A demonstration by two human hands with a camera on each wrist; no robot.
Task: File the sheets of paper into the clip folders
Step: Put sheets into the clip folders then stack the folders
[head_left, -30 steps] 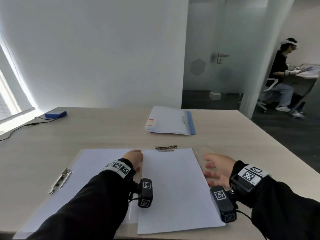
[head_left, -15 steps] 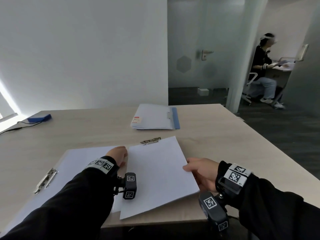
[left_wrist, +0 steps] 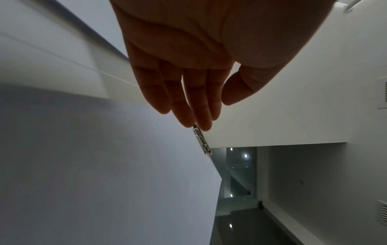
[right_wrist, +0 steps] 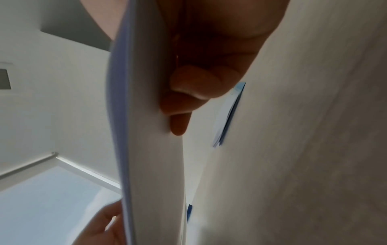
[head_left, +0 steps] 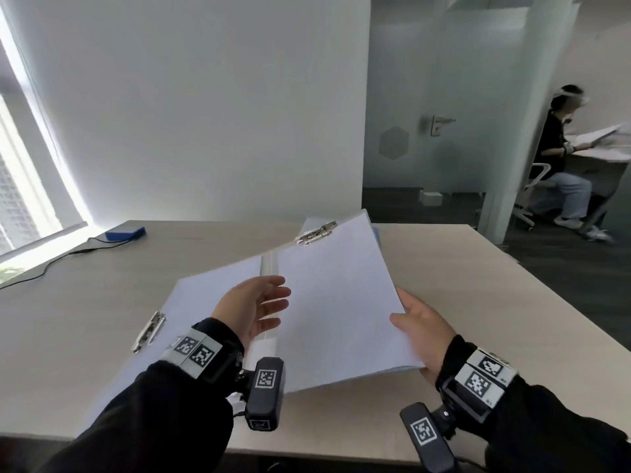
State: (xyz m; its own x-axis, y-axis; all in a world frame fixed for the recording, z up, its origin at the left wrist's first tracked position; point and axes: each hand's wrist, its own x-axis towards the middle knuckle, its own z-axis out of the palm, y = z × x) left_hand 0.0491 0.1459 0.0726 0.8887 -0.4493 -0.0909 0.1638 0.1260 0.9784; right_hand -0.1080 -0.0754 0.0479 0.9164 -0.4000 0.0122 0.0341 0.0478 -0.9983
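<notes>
On desk [head_left: 444, 285]: folder's rt half [head_left: 341, 302] pinched in rt fingers [right_wrist: 180, 122], lt fingers [left_wrist: 196, 106] straight, alongside.

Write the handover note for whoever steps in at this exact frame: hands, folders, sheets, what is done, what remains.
Right hand: grips the right edge of the open clip folder's right half, thumb on top and fingers beneath, tilting it up off the table.
Left hand: open, hovering over the spine, holding nothing.
Left half lies flat with a sheet on it; its side clip sits at the left edge. The top clip sits at the raised half's far edge.
A second folder lies behind, mostly hidden.
Done: sheets lie in both halves.
Left: probably close this folder; whether the second still needs filing cannot be told.
</notes>
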